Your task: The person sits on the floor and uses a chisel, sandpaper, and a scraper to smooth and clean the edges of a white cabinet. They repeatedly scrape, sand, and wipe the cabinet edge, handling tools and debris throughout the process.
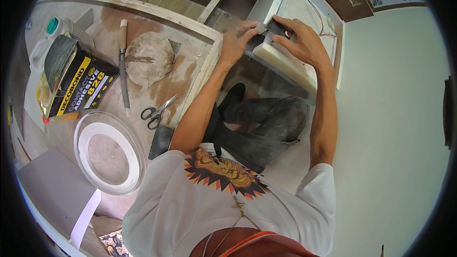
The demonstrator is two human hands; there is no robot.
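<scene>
Dusty tabletop [102, 97] spreads across the left of the frame, pale wall [390, 114] fills the right, and a white open-fronted box [268, 7] stands at upper centre-right.
Both arms reach toward the upper centre: the right hand [304, 40] bends down, thumb and fingers grasping a dark block [275, 27] at the box's corner; the left hand [234, 43] has its fingertips by that corner, their grip unclear.

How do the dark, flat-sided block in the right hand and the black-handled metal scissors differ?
The block is in the right hand; the scissors lie on the dusty beige surface. The block looks compact, while the scissors have looped handles and slim blades. Both show dark colouring.
</scene>
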